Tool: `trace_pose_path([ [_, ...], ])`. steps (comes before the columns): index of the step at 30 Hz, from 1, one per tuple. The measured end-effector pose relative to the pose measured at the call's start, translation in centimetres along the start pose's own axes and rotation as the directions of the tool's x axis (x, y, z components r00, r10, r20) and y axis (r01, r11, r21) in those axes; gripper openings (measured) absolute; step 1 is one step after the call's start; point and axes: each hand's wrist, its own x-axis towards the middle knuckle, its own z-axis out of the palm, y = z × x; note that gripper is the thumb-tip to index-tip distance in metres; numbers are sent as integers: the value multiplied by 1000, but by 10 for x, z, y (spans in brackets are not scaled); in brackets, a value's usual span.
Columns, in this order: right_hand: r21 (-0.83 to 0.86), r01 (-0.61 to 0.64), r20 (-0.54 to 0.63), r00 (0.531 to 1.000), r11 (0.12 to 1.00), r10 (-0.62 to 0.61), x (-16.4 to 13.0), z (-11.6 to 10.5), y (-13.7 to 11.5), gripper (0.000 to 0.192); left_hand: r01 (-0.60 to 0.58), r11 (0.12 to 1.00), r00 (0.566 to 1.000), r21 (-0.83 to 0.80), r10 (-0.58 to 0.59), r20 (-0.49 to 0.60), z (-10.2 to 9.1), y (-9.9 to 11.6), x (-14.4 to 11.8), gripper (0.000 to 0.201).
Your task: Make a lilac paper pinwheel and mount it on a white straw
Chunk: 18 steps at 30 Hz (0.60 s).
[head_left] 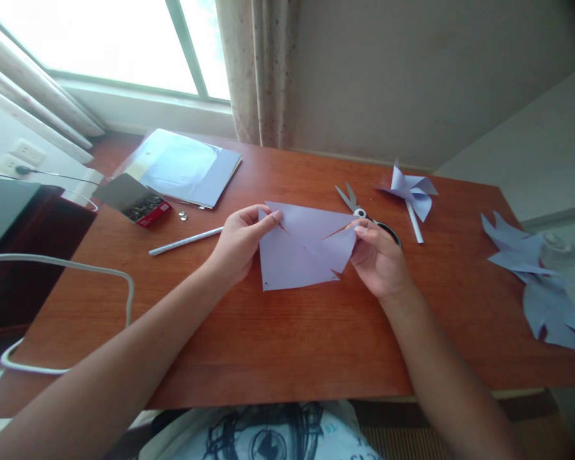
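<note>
Partly behind the right hand (pixel 381 262), scissors (pixel 359 207) seemingly lie hidden; both it and left hand (pixel 239 243) pinch the paper (pixel 301 255).

A pale lilac paper square (pixel 301 249) lies flat near the middle of the wooden table (pixel 278 338), cut inward from its corners (slits showing as thin dark wedges), 1 flap lifted.

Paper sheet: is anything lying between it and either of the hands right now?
Nothing visible does. Both the left hand and the right hand already pinch the cut paper sheet at its opposite corners, above the table. The scissors lie just behind the right hand, partly hidden by it, not between hand and sheet.
</note>
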Motion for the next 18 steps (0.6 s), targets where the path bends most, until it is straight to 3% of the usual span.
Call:
trace_pose_path([
  [5,-74,-4,10,1000,997,5,5,-7,-2,22,0,993,999,117,-4,39,-3,2,0,31],
  [12,-172,-37,71,996,984,50,0,-4,-3,20,29,916,979,400,-106,172,-2,9,-6,28],
  [18,-362,-34,220,968,932,121,-9,8,2,23,-224,728,947,648,6,320,0,2,-7,26],
])
